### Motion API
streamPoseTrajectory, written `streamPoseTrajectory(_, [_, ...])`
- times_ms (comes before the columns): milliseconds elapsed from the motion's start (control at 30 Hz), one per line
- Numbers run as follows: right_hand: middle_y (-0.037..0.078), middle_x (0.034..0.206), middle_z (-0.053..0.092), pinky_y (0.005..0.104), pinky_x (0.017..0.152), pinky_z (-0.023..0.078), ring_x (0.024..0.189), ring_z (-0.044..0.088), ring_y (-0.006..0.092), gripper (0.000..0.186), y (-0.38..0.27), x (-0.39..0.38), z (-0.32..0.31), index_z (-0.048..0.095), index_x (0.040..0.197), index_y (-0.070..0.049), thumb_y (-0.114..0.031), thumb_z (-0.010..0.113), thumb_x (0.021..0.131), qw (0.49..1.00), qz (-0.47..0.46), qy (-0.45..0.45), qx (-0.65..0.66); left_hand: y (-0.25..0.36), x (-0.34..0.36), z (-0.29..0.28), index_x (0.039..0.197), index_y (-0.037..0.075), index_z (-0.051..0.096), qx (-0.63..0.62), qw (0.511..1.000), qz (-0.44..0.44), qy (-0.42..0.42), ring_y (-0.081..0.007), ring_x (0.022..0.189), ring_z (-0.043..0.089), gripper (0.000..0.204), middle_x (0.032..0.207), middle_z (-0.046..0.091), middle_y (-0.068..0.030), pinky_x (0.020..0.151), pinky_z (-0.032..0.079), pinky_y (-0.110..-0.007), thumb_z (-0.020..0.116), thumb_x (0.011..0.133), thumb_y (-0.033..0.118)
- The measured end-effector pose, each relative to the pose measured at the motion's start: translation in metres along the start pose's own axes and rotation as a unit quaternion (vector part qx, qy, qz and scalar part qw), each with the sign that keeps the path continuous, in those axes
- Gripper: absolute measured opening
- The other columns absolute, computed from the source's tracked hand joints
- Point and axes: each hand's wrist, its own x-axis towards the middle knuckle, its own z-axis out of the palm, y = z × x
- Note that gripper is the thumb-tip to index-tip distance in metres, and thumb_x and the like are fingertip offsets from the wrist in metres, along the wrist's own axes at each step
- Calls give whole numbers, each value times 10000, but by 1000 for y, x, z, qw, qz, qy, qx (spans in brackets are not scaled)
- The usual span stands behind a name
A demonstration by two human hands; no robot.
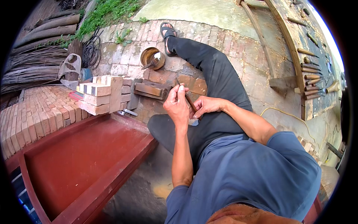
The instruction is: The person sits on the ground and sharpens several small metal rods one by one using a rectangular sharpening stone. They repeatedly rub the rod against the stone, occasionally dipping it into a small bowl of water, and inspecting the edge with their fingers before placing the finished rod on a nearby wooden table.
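Over my lap, both hands are at a slim tool with a brown, rod-like wooden handle (190,100). My right hand (207,106) is closed round its nearer part, thumb and fingers pressed together. My left hand (178,105) is closed at the farther part, with thumb and fingertips pinched. A small bluish-grey patch shows just below my right hand; I cannot tell if it is the tool's blade. Just beyond my left hand, a brown rectangular block like a sharpening stone (148,89) sits on the brick floor. Farther off stands a round tin (153,58) with something stick-like in it.
Pale bricks (97,96) are stacked at left, beside a dark red wooden frame or tray (85,160). At right, a workbench (298,71) bears several wooden-handled chisels (311,70). Bundled sticks (33,63) and logs lie far left. A yellow cord (287,113) runs across the ground.
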Motion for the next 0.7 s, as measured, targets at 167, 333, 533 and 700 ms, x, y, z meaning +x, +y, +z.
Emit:
streamPoseTrajectory(167, [52, 995, 795, 302, 801, 580, 903, 705, 114, 280, 10, 9, 2, 794, 1172, -41, -190, 811, 936, 990, 18, 42, -132, 27, -17, -4, 1136, -47, 741, -14, 998, 68, 8, -78, 818, 656, 208, 962, 769, -68, 688, 527, -231, 630, 1070, 117])
streamPoseTrajectory(333, [111, 853, 769, 351, 714, 576, 788, 709, 171, 292, 56, 25, -12, 731, 888, 13, -265, 789, 956, 943, -114, 180, -257, 45, -46, 0, 1063, -40, 749, 90, 966, 239, -45, -176, 875, 729, 126, 981, 784, -121, 770, 578, -314, 666, 1022, 46])
streamPoseTrajectory(533, [49, 916, 759, 354, 775, 531, 838, 662, 139, 305, 25, 10, -2, 772, 1123, -38, -310, 722, 994, 959, -111, 104, -238, 45, -81, 9, 1008, -27, 754, 113, 935, 327, -80, -309, 914, 757, 107, 965, 776, -147, 843, 592, -387, 736, 956, 65])
streamPoseTrajectory(700, [44, 829, 737, 327, 675, 510, 759, 647, 121, 277, 48, 17, -7, 788, 1093, -49, -126, 757, 829, 967, -125, 113, -189, 42, -93, 11, 997, -30, 752, 106, 930, 339, -93, -314, 927, 762, 173, 949, 775, -146, 877, 597, -408, 729, 985, 141])
